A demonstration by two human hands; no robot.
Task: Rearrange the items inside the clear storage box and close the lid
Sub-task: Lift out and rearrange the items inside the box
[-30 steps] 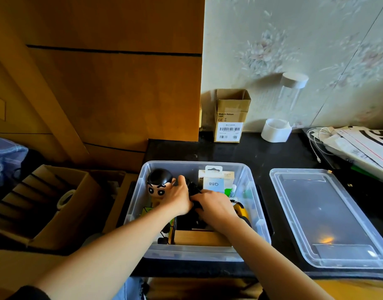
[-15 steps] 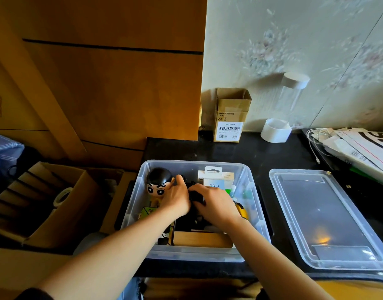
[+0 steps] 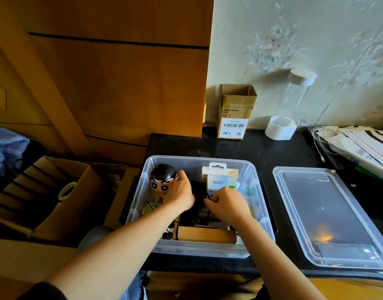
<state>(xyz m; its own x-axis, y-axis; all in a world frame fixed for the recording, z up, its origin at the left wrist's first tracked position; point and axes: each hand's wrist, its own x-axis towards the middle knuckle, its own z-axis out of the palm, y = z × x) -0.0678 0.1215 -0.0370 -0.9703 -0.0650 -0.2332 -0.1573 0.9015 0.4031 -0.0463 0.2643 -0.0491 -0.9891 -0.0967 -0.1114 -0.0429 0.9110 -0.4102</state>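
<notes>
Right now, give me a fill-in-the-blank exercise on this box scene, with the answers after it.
1. Both hands, left and right, reach into the clear storage ____.
2. The lid lies on the black countertop, to the ____ of the clear storage box.
3. The figurine stands in the box's far ____ corner.
4. The small cardboard box by the wall bears a ____ label.

Missing words: box; right; left; barcode

On the bench [image 3: 262, 152]: storage box [image 3: 199, 249] in the middle, lid [image 3: 329, 215] flat just to its right. Behind the box, against the wall: small carton [image 3: 235, 113], and right of it a tall jar [image 3: 294, 98]. At far right, stack of papers [image 3: 368, 144] with a cable [image 3: 318, 144]. Inside the box: figurine [image 3: 162, 180] at back left, small package [image 3: 218, 180] at back right, wooden piece [image 3: 205, 234] at the front wall. Both hands [image 3: 179, 191] in the middle of the box, between figurine and package. Left of the bench, lower: open cardboard box [image 3: 56, 202].
</notes>
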